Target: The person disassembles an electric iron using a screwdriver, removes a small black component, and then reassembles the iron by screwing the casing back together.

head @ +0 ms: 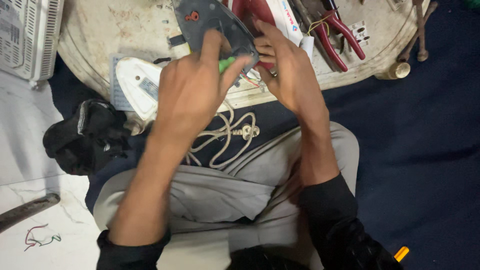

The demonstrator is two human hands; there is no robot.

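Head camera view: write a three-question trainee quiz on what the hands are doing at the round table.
1. True or false: the left hand grips a green-handled tool.
2. Which thing does the right hand steady? A) red-handled pliers B) grey iron soleplate C) white cord
3. Where does the white cord lie?

Key: 1 true. 2 B. 3 On the person's lap, below the table edge.
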